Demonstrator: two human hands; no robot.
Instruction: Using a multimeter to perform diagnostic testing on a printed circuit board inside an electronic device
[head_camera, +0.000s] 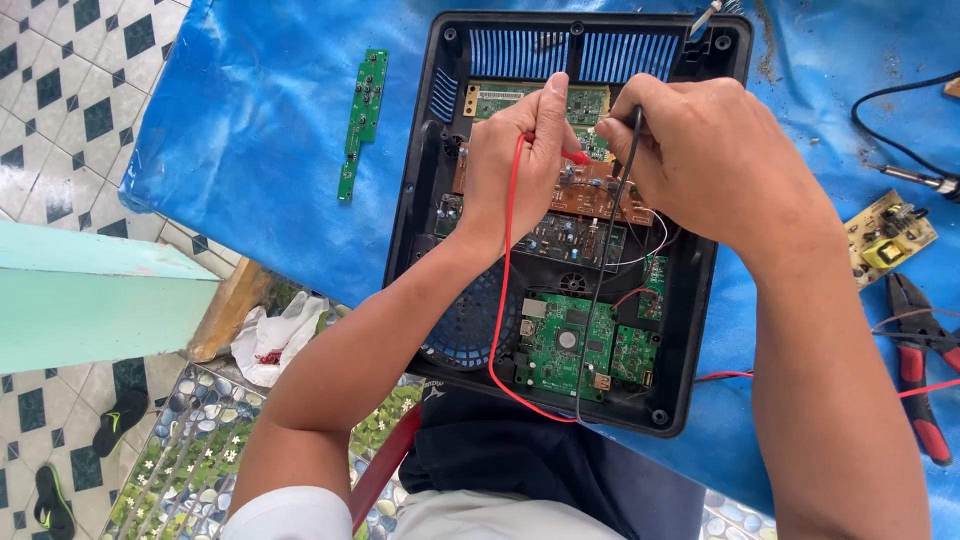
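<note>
An open black plastic device casing (412, 190) lies on a blue tarp-covered table (260, 110). Inside it sit a brown circuit board (590, 195) and several green boards, one large (565, 345). My left hand (515, 160) pinches a red test probe (572, 156) with its tip on the brown board. My right hand (700, 150) grips a black test probe (636, 125) over the same board. A red lead (505, 290) and a black lead (598, 290) trail down across the casing toward me.
A narrow green circuit strip (362, 120) lies on the tarp left of the casing. At the right are a small yellow-green board (888, 235), red-handled pliers (918, 365) and a soldering iron (915, 180) with black cable. Tiled floor, sandals (120, 415) and a white bag (275, 340) lie below left.
</note>
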